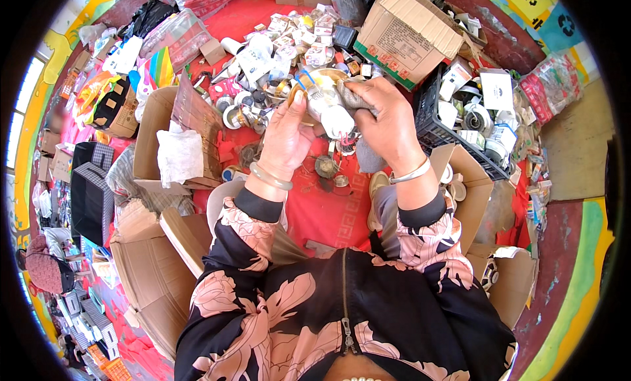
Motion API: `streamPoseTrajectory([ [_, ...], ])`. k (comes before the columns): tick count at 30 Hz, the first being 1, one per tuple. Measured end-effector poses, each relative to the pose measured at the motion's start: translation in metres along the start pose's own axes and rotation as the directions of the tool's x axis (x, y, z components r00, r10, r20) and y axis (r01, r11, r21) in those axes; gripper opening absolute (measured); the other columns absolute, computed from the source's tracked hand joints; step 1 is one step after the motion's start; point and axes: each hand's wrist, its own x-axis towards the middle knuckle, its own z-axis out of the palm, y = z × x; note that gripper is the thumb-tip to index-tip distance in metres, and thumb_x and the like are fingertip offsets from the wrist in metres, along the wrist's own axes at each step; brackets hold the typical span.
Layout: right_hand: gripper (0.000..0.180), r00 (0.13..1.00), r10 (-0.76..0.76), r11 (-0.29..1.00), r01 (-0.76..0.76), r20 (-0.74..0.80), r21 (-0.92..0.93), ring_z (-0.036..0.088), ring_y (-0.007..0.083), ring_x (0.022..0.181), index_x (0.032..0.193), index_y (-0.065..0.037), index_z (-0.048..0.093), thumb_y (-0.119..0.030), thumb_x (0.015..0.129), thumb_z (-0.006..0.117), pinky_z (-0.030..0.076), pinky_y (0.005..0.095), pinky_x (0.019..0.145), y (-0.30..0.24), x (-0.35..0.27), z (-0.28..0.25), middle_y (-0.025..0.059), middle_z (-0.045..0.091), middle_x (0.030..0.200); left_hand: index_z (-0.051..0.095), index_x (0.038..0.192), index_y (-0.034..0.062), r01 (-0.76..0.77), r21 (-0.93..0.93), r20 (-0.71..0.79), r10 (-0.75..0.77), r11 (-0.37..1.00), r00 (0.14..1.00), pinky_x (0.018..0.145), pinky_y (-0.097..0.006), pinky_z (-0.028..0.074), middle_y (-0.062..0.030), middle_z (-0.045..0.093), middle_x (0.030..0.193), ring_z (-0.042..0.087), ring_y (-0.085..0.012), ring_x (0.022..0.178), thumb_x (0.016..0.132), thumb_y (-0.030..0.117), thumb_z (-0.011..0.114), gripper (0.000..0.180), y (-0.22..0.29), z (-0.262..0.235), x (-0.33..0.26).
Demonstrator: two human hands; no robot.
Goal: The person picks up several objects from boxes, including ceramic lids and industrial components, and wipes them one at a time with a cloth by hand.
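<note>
Cardboard box [148, 276] at eight o'clock; left hand [289, 128] pinching the edge of a white and gold-coloured fixture [336, 121] at twelve; right hand [389, 115] gripping a grey cloth-like piece [355, 99] against it; black crate [434, 130] at two.

Left hand [289, 139] and right hand [386, 115] raised ahead of the jacket zipper [345, 295], both gripping!
Left thumb [296, 110] points away from the zipper; right fingers [371, 92] and thumb pinch, back of the hand uppermost. Left forearm [242, 241] climbs on the zipper's left, right forearm [434, 246] on its right.
</note>
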Motion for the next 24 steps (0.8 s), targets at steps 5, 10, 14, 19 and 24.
streamPoseTrajectory([
  [5,0.037,0.839,0.540,0.563,-0.414,0.061,0.715,0.061,0.0127,0.072,0.105,0.001,0.061,0.008,0.073,0.045,0.049,0.0248,0.065,0.025,0.004,-0.017,0.0092,0.064,0.090,0.046,0.121,0.0060,-0.029,-0.172,-0.111,0.010,0.985,0.994,0.088,-0.042,0.048,-0.0080,0.057,0.114,0.057,-0.0232,0.104,0.093,0.027,0.046,0.035,0.001,-0.003,0.008],
  [10,0.036,0.836,0.546,0.356,-0.293,0.058,0.887,0.060,0.0165,0.090,0.117,0.000,0.053,0.003,0.082,0.046,0.049,0.0288,0.080,0.023,0.006,-0.034,0.0090,0.061,0.104,0.042,0.122,0.0056,-0.159,-0.110,-0.229,0.130,0.981,0.965,0.094,-0.046,0.042,-0.0104,0.053,0.120,0.049,-0.0253,0.113,0.093,0.033,0.045,0.040,-0.003,-0.013,0.014],
  [14,0.041,0.977,0.207,0.860,-0.158,-0.049,0.486,0.055,0.0181,0.103,0.124,-0.006,0.049,-0.002,0.083,0.055,0.044,0.0285,0.088,-0.002,0.003,-0.009,0.0107,0.055,0.117,0.047,0.117,0.0043,-0.196,0.059,-0.332,0.204,0.979,0.921,0.091,-0.040,0.044,-0.0084,0.057,0.109,0.055,-0.0200,0.101,0.095,0.030,0.042,0.034,-0.014,-0.014,0.015],
  [19,0.049,0.999,0.043,0.974,-0.041,-0.004,0.221,0.053,0.0343,0.105,0.122,-0.016,0.050,-0.009,0.076,0.064,0.045,0.0339,0.085,-0.007,-0.003,0.032,0.0179,0.050,0.116,0.049,0.112,0.0025,-0.221,0.196,-0.274,0.270,0.955,0.923,0.079,-0.027,0.047,-0.0061,0.059,0.101,0.057,-0.0143,0.090,0.097,0.025,0.038,0.030,-0.031,0.016,0.005],
  [24,0.039,0.996,0.030,0.974,-0.009,-0.087,0.228,0.055,0.0288,0.097,0.107,-0.012,0.059,0.002,0.071,0.061,0.046,0.0325,0.083,0.001,0.001,0.021,0.0127,0.054,0.104,0.048,0.116,0.0055,-0.232,0.286,-0.079,0.264,0.930,0.961,0.085,-0.034,0.046,-0.0065,0.056,0.110,0.055,-0.0167,0.099,0.097,0.028,0.038,0.032,-0.041,0.016,-0.002],
])
